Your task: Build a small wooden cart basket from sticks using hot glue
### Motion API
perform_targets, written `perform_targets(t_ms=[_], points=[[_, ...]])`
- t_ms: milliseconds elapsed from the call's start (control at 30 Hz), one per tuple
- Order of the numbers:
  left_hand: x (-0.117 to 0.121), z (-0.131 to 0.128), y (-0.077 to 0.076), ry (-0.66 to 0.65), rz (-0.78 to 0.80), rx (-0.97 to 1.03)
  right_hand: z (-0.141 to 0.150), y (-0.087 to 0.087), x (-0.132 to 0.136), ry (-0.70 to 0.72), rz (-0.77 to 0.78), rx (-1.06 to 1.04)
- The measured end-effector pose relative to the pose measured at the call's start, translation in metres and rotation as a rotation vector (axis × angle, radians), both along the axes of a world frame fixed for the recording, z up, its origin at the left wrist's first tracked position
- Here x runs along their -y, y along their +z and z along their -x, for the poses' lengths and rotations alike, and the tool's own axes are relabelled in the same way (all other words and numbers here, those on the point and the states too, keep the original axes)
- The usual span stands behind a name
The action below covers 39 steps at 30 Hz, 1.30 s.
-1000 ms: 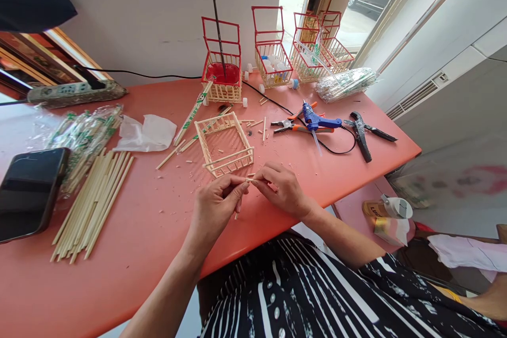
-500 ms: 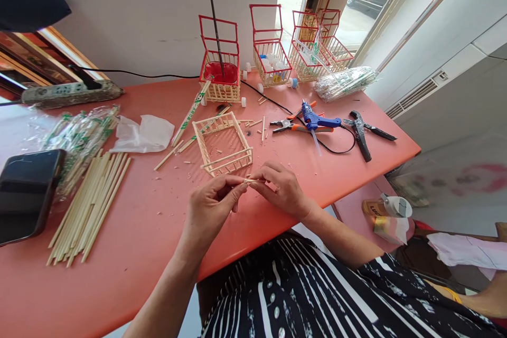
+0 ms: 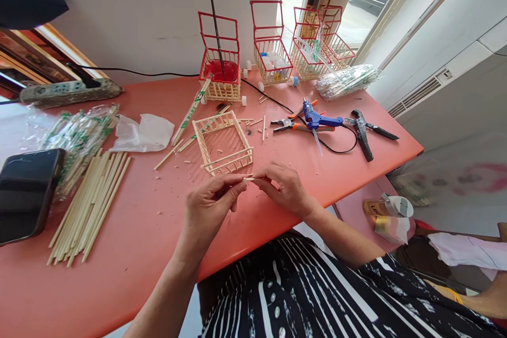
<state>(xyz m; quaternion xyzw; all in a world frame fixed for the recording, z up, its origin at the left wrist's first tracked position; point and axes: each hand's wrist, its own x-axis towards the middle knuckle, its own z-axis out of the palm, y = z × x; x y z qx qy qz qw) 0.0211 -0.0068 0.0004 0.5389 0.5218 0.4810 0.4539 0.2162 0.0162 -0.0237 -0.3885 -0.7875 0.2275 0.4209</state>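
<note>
Short pale wooden stick pieces (image 3: 249, 179) are pinched between my two hands, just in front of a stick frame. My left hand (image 3: 214, 198) grips their left end between thumb and forefinger. The fingers of my right hand (image 3: 279, 185) are closed on the other end. How many pieces there are, and how they join, is too small to tell. Beyond my fingertips, the open rectangular frame of pale sticks (image 3: 227, 161) lies on the red table (image 3: 166, 243), with crumbs and cut bits around it.
A blue glue gun (image 3: 320, 120) rests over orange-handled pliers (image 3: 283, 125), beside black-handled cutters (image 3: 362, 134). Small stick carts with red handles (image 3: 271, 58) stand along the wall. At left lie a bundle of sticks (image 3: 89, 208), a phone (image 3: 29, 195) and wrapped chopsticks (image 3: 79, 132).
My right hand has shifted slightly right, so a little more of the pieces shows between my fingertips. My left hand keeps its pinch.
</note>
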Motion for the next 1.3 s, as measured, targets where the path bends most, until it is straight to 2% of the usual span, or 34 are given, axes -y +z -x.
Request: perform_targets(t_ms=[233,700,833,1300], points=[[0.0013,0.0023,-0.004,-0.007,-0.016,-0.033,0.0009,0.0014,0.0015,-0.003,-0.062,0.011],[0.0021,0.002,-0.0017,-0.006,0.021,-0.027,0.0001,-0.0011,0.0024,-0.001,-0.056,0.094],[0.0,0.0032,-0.0019,-0.043,0.039,0.013,0.0004,-0.0006,0.0024,-0.006,-0.074,0.088],[0.0001,0.0028,-0.0025,-0.03,0.015,-0.021,0.0021,-0.0022,0.0037,0.022,-0.044,0.075]])
